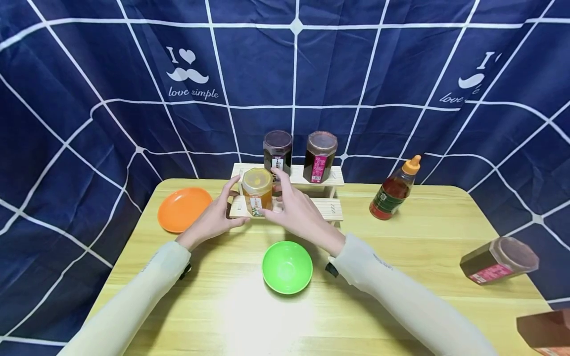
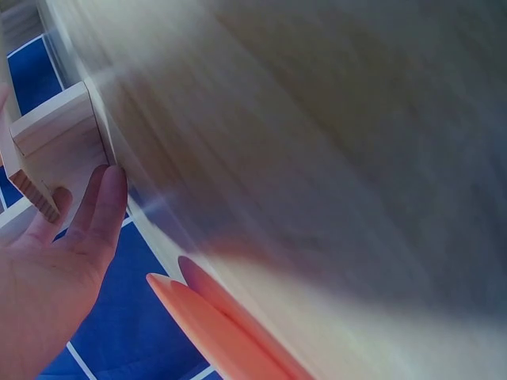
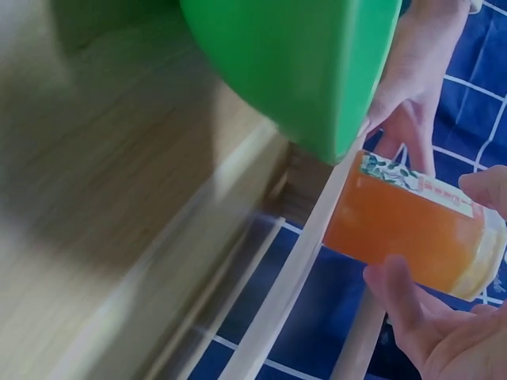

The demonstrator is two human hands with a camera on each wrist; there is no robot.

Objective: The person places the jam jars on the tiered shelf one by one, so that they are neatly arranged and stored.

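A jar with orange contents (image 1: 257, 192) and a pale lid stands on the lower step of a small two-tier wooden rack (image 1: 330, 209). My right hand (image 1: 299, 210) holds this jar from the right, thumb in front and fingers at its far side. In the right wrist view, the jar (image 3: 404, 226) lies between that thumb and the fingers (image 3: 400, 297). At the rack's left end, my left hand (image 1: 215, 215) grips the lower step. The left wrist view has its fingers (image 2: 107, 210) against the rack's end piece (image 2: 67, 131).
Two dark jars, one plain (image 1: 278, 148) and one pink-labelled (image 1: 319, 155), stand on the upper step. Around the rack are an orange plate (image 1: 184, 209), a green bowl (image 1: 287, 267) and a red sauce bottle (image 1: 394, 190). Farther right stands another dark jar (image 1: 496, 261) and a brown object (image 1: 545, 331).
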